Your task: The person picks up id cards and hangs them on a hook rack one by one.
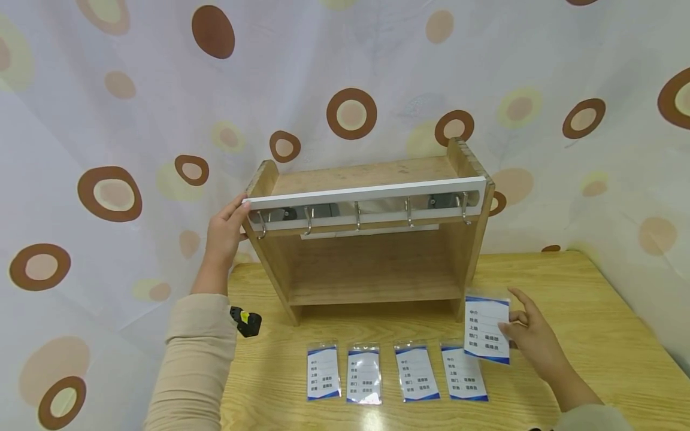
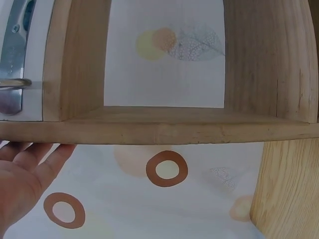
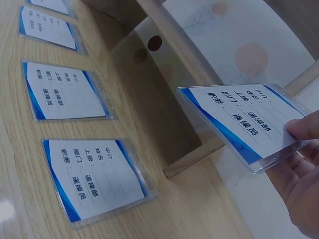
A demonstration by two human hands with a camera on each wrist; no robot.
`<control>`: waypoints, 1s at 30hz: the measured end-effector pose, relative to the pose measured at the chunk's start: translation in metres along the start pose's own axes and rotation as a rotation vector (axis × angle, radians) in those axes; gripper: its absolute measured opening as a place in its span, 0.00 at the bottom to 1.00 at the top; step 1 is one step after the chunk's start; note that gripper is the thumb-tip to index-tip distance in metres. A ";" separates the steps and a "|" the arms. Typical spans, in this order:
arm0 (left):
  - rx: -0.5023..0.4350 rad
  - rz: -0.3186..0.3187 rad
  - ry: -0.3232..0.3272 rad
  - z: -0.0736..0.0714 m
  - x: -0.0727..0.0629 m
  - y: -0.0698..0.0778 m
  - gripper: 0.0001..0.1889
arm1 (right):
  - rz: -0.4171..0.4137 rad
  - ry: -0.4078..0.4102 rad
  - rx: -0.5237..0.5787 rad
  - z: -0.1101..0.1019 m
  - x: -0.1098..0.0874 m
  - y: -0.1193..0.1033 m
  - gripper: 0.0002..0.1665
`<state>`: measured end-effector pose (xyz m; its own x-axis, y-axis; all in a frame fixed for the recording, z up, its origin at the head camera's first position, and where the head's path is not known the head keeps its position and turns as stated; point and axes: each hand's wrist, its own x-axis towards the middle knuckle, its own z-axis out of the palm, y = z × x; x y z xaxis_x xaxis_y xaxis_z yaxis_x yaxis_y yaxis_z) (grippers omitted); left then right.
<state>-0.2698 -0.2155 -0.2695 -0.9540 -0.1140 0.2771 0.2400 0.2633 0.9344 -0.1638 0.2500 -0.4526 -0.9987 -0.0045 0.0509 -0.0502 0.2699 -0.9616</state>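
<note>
My left hand (image 1: 223, 233) is at the upper left corner of a wooden shelf (image 1: 372, 263), its nearly straight fingers touching the side panel (image 2: 164, 133) and the end of the hook rail. This white rail (image 1: 372, 193) runs across the shelf's top front, with a shiny metal strip and several hooks (image 1: 357, 215). With thumb and fingers, my right hand (image 1: 530, 338) pinches a clear-sleeved badge card (image 3: 244, 119) by one edge, holding it above the table in front of the shelf's right side. Several similar badge cards (image 1: 323, 371) lie in a row on the table.
The shelf stands on a wood-grain table (image 1: 566, 311) against a patterned curtain (image 1: 399, 72). A small black and yellow object (image 1: 246, 321) shows beside the left sleeve (image 1: 199, 353). The table's right edge slants down toward the front.
</note>
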 end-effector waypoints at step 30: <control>0.018 -0.010 0.219 0.012 0.003 -0.004 0.22 | -0.272 0.055 -0.042 0.017 0.009 -0.046 0.34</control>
<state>-0.2756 -0.2056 -0.2747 -0.8942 -0.3215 0.3117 0.2254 0.2783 0.9337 -0.1705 0.2208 -0.4129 -0.9464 -0.0302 0.3215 -0.3150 0.3059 -0.8985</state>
